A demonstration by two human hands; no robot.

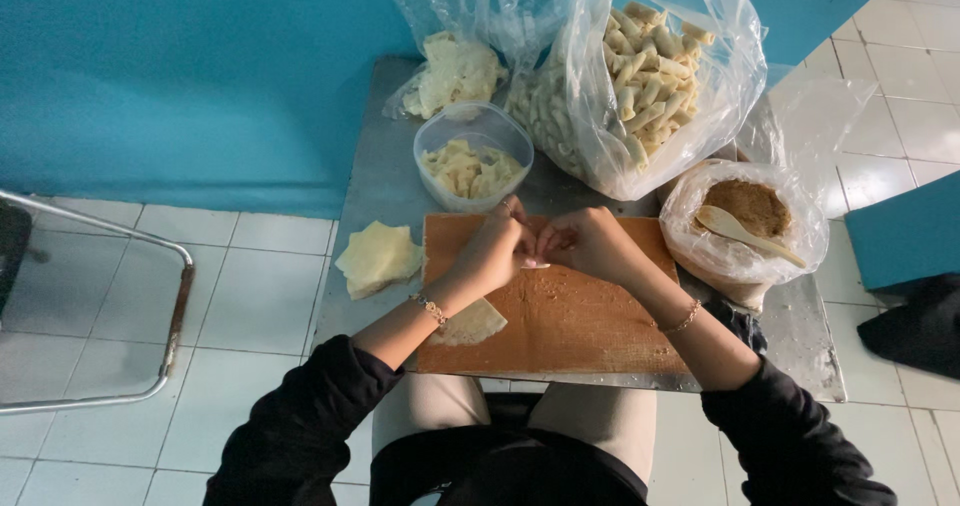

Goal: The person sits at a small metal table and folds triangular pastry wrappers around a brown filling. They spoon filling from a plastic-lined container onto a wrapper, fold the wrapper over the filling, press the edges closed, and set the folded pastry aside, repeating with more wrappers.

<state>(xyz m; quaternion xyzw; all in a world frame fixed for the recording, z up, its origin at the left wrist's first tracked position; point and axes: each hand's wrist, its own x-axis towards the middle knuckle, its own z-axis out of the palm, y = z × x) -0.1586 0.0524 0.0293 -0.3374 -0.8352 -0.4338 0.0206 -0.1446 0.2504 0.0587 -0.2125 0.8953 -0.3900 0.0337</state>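
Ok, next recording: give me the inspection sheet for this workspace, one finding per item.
Surface: small metal table with a wooden board on it.
Job's things: a pale roll, mostly hidden, pinched between both hands over the board; one wrapper sheet on the board under the left forearm.
Clutter: stack of wrappers, clear tub of pale pieces, large bag of finished rolls, bag of brown filling with a spoon.
Grippers: left hand and right hand touching, fingers curled on the roll.
Cables: nothing seen.
Surroundings: blue wall, white tiled floor, metal chair frame.
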